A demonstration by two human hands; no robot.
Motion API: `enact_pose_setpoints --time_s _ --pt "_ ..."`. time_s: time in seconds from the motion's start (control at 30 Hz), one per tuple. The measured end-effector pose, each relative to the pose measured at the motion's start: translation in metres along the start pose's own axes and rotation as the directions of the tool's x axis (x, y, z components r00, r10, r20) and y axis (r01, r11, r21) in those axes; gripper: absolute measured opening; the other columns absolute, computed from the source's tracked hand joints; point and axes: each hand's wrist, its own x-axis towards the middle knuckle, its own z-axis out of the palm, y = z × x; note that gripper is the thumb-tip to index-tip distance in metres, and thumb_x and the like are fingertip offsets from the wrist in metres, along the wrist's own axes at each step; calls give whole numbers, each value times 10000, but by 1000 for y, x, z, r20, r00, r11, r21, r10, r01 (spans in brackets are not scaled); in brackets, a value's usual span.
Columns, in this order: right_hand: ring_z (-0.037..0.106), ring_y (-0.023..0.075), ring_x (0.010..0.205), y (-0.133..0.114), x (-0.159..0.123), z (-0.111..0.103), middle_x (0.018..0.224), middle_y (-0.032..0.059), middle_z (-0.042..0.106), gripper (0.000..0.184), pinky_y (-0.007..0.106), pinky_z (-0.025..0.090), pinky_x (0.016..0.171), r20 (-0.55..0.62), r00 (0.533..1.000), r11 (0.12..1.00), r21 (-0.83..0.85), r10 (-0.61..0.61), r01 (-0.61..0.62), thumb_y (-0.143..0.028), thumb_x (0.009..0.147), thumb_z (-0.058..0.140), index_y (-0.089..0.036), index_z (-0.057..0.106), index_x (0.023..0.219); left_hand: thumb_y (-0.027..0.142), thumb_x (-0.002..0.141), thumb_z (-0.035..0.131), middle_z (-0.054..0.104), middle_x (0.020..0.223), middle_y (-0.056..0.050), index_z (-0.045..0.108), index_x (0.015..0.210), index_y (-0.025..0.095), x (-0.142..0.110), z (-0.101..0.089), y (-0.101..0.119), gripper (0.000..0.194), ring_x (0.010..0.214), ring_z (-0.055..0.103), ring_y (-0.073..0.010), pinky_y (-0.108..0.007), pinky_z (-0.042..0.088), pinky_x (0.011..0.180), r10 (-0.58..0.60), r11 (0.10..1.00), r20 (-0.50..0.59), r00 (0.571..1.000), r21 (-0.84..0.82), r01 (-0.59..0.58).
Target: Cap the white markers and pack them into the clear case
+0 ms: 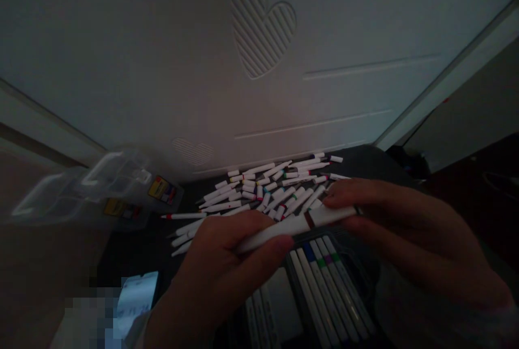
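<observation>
Both hands hold one white marker (298, 223) level in front of me. My left hand (221, 268) pinches its left end between thumb and fingers. My right hand (405, 230) closes its fingers on the right end, near a dark band on the barrel. Beyond the hands lies a heap of white markers with coloured caps (267, 186) on a dark surface. Below the hands an open dark marker case (324, 289) holds several markers side by side.
A clear plastic box (97, 186) with coloured labels lies at the left. A white panel with embossed hearts (259, 30) rises behind the heap. A lit phone screen (135, 297) sits at the bottom left. The scene is dim.
</observation>
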Motion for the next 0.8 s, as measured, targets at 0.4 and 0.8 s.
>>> enact_pose_setpoints --time_s 0.4,0.8 --pt "614 86 833 1 3 -2 909 -56 660 190 148 490 731 51 998 1000 7 -28 28 -219 793 541 -294 553 967 350 840 436 492 562 57 557 663 179 3 -1 0 273 515 438 -66 -170 311 470 27 997 48 998 -80 -24" --pt "598 110 761 3 4 1 822 -9 635 112 187 473 649 78 997 999 44 -6 3 -214 795 515 -226 554 899 394 867 348 411 558 57 473 618 169 4 1 0 358 519 378 -68 -182 286 471 -28 990 163 986 -135 50"
